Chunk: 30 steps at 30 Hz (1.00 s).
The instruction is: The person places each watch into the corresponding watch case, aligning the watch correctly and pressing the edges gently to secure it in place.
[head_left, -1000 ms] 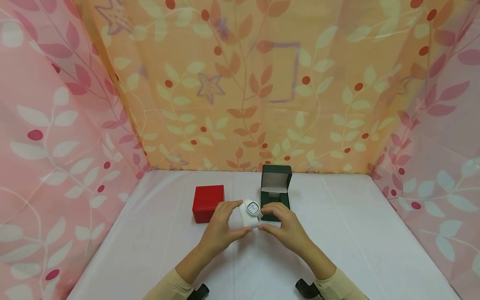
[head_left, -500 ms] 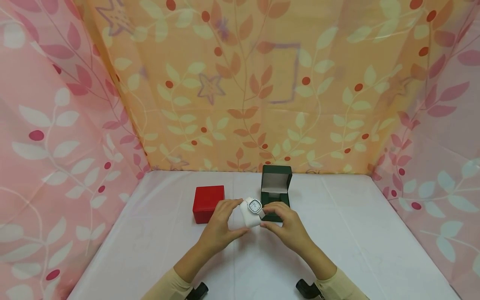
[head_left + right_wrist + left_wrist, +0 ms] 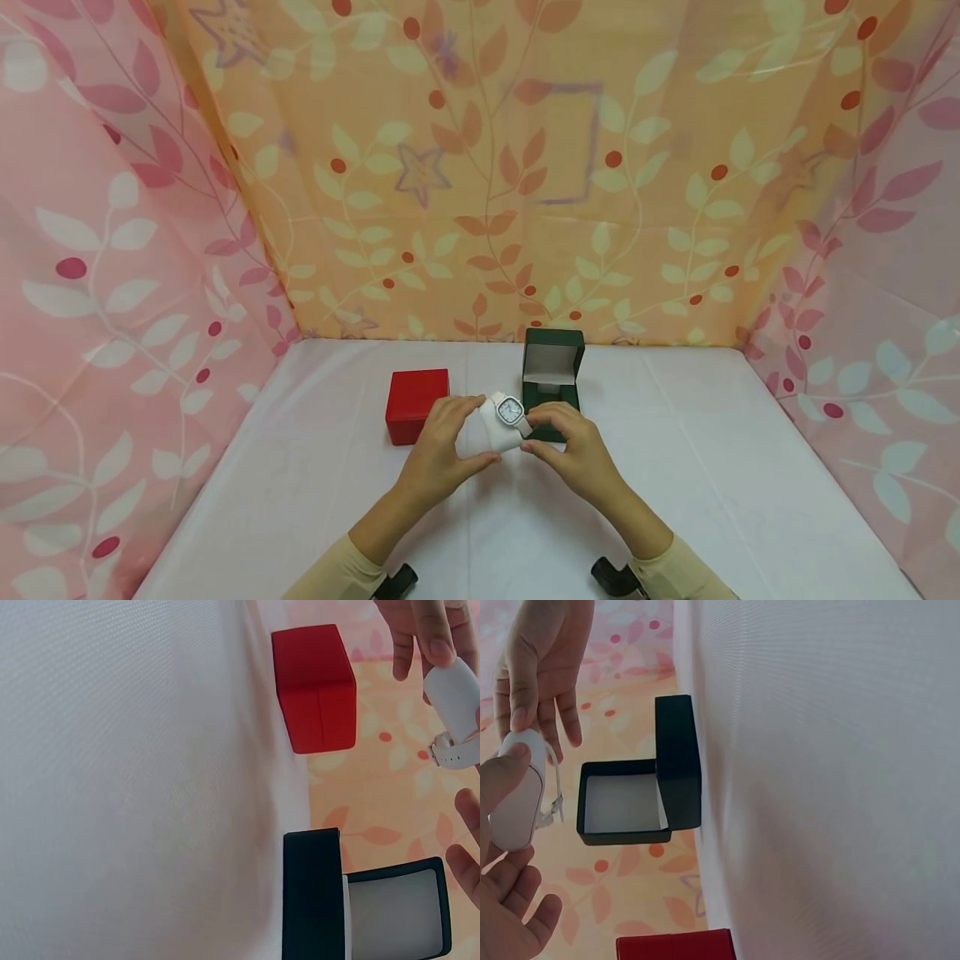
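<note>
A white watch with a square face is wrapped round a white cushion, held just above the table in front of an open dark green box. My left hand pinches the cushion between thumb and fingers from the left. My right hand pinches the strap side from the right. In the left wrist view the cushion sits under my thumb, with the green box beyond it showing a white lining. In the right wrist view the strap hangs below the cushion.
A shut red box stands on the white table, left of the green box and just behind my left hand. Leaf-patterned cloth walls close in the back and both sides.
Both hands have carried the watch on its cushion slightly farther from me, toward the green box, and the watch face has tilted a little. The boxes have not moved.
</note>
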Motion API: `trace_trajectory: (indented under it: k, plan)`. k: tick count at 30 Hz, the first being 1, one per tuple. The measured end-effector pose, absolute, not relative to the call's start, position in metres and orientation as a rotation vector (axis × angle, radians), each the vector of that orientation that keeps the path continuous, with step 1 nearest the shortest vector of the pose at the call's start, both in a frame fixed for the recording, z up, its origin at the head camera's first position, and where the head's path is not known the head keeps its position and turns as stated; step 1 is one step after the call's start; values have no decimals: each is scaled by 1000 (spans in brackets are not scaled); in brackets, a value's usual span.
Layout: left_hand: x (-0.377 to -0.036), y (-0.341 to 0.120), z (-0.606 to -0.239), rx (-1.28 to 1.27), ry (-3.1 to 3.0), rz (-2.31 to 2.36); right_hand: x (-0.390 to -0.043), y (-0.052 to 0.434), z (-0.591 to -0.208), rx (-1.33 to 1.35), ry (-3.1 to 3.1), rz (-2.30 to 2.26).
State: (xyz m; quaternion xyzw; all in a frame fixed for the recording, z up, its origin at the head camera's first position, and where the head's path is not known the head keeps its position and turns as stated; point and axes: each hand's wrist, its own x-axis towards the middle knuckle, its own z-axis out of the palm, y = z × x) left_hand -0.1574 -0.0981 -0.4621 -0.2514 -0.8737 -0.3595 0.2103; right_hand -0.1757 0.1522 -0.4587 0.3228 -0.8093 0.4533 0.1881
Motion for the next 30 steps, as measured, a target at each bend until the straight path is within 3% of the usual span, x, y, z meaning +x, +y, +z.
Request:
trace_trajectory:
  k: [12, 22, 30]
  plan:
    - [-157, -97, -463, -645, -2429, -949, -175, 147, -460, 876, -2219, 1292]
    - [-157, -96, -465, -628, -2420, -934, -157, 137, -436, 858, -2192, 1311]
    - [-157, -97, -465, -622, -2427, -923, -164, 138, -450, 834, -2204, 1312]
